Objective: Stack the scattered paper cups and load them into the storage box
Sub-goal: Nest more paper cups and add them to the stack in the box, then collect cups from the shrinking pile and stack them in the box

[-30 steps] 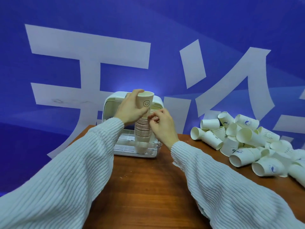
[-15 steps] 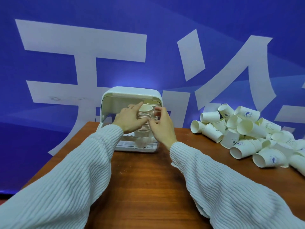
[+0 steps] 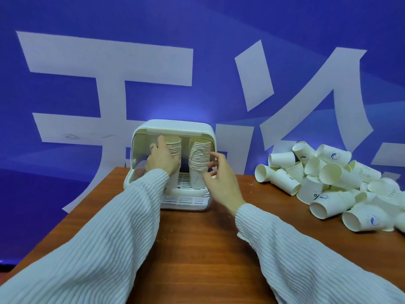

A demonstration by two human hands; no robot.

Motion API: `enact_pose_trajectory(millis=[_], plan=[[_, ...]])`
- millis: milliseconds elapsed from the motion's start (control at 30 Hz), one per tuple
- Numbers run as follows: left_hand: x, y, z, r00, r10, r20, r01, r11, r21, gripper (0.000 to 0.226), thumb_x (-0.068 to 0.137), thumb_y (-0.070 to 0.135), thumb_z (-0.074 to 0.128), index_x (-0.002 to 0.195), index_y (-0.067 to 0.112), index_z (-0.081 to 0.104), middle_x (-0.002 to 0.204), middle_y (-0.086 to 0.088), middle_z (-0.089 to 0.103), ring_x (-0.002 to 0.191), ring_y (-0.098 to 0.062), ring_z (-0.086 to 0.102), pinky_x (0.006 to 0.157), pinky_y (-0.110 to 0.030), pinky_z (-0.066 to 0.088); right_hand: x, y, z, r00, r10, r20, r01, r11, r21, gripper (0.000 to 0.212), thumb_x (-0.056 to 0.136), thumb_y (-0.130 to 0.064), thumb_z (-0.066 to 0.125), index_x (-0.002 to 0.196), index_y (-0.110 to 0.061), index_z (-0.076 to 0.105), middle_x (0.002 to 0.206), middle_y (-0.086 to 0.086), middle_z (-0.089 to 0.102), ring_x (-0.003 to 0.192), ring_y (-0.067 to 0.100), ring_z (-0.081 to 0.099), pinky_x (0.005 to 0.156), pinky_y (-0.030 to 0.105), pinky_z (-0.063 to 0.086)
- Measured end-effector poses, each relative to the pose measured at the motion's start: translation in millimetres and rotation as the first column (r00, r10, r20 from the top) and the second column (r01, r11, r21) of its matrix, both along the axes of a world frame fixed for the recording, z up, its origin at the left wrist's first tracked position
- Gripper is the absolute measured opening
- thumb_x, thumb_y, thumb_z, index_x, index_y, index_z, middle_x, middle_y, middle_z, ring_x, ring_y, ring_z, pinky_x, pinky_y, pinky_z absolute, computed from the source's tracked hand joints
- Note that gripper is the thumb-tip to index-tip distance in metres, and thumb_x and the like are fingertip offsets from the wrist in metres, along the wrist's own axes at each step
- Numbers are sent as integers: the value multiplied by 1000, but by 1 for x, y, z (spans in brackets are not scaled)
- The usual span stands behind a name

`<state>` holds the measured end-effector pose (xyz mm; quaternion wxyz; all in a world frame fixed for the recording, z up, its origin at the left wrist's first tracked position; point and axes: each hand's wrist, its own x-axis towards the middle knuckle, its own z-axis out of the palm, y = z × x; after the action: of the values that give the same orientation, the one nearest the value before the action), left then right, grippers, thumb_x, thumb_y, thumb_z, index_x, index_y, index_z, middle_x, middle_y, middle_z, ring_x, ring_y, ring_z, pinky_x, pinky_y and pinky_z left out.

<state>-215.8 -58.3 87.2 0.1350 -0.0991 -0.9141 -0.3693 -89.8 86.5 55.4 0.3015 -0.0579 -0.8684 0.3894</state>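
Note:
The white storage box (image 3: 175, 126) stands open at the table's far edge. Two tall stacks of paper cups stand upright inside it. My left hand (image 3: 163, 159) reaches into the box and wraps the left stack (image 3: 174, 145). My right hand (image 3: 219, 178) hovers just in front of the right stack (image 3: 199, 159), fingers spread and holding nothing. A heap of loose white paper cups (image 3: 335, 183) lies on the table to the right.
The brown wooden table (image 3: 197, 249) runs toward me between my sleeves. The box's slatted white tray (image 3: 186, 200) sticks out at its front. A blue wall with large white characters rises right behind the table.
The stack held above the box by both hands has gone down into it on the left. My right hand has let go and pulled back; a second stack now shows on the right.

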Motion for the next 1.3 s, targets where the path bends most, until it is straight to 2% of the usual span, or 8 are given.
enact_pose_trajectory(millis=[200, 333, 433, 533, 667, 800, 1033, 1300], plan=[[-20, 18, -3, 997, -79, -6, 79, 997, 11, 65, 89, 38, 72, 134, 14, 33, 132, -18, 50, 117, -43, 57, 93, -51, 47, 2, 23, -7, 999, -28, 36, 27, 1000, 9, 59, 97, -17, 62, 150, -30, 39, 118, -11, 59, 94, 6, 63, 84, 30, 58], [-18, 18, -9, 992, -124, -11, 124, 972, 200, 87, 85, 34, 75, 146, 9, 18, 133, -20, 54, 117, -41, 57, 90, -45, 47, 7, 33, -9, 997, -60, 55, 61, 998, -10, 58, 99, -16, 61, 151, -28, 39, 114, -12, 58, 93, 3, 62, 74, 15, 47], [3, 18, -11, 995, -74, -73, 89, 967, 238, 93, 90, 33, 68, 157, 8, 9, 151, -23, 39, 137, -41, 39, 107, -50, 37, 15, 35, -8, 994, -93, 61, 95, 995, -16, 56, 99, -18, 61, 150, -26, 42, 116, -9, 60, 94, 4, 62, 78, 18, 49], [40, 25, -12, 962, 14, -274, 41, 980, 195, 72, 90, 29, 61, 152, 10, 31, 151, -17, 39, 141, -37, 30, 114, -53, 28, 25, 37, -9, 991, -111, 78, 112, 994, -15, 53, 97, -19, 61, 148, -23, 45, 116, -8, 61, 95, 6, 62, 91, 33, 56], [87, 43, -20, 846, -180, -502, 238, 970, 54, 50, 85, 25, 59, 134, 13, 54, 133, -10, 55, 125, -32, 46, 106, -47, 38, 46, 40, -9, 986, -141, 85, 142, 990, -3, 50, 95, -21, 61, 143, -22, 48, 117, -5, 62, 100, 11, 63, 98, 41, 54], [124, 75, -37, 792, -419, -443, 457, 889, -24, 43, 86, 27, 56, 126, 12, 61, 124, -9, 58, 115, -30, 56, 100, -43, 44, 77, 52, -16, 984, -158, 82, 160, 987, -29, 51, 96, -22, 62, 144, -21, 47, 110, -5, 62, 96, 11, 65, 95, 40, 55], [188, 155, -64, 730, -610, -308, 620, 781, -78, 38, 92, 27, 58, 128, 16, 59, 127, -5, 56, 117, -23, 53, 96, -39, 46, 156, 126, -29, 932, -331, 147, 333, 943, 9, 49, 92, -24, 61, 140, -28, 49, 111, -11, 60, 100, 10, 63, 97, 41, 54], [247, 254, -95, 641, -750, -161, 734, 661, -154, 48, 95, 37, 57, 139, 21, 50, 144, -5, 45, 129, -23, 45, 94, -37, 42, 249, 232, -53, 688, -723, 64, 726, 685, -70, 37, 98, -25, 56, 135, -24, 57, 124, -4, 62, 106, 14, 62, 96, 39, 52]])
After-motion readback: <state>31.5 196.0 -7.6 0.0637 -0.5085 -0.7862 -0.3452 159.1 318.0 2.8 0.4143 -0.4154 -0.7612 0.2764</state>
